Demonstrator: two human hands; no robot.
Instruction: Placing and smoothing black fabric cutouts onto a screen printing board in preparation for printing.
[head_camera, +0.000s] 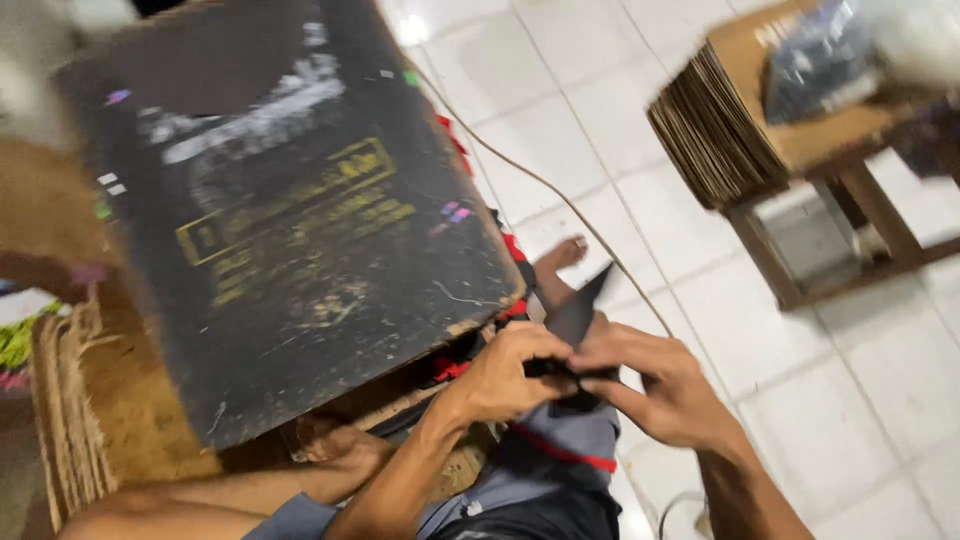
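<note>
From the head camera I see my left hand (505, 375) and right hand (665, 390) clenched together on a small black folded piece (577, 312), pinched between the fingertips; its pointed end sticks up just above the grip. Left of the hands, a dark worn board (290, 210) slopes over a wooden stand, crowding the left wrist. Beyond the grip, a thin cord (560, 195) runs across the white tiled floor (850, 400). Up and to the right, well apart, a stack of cardboard sheets (715, 125) sits on a wooden table (850, 215).
</note>
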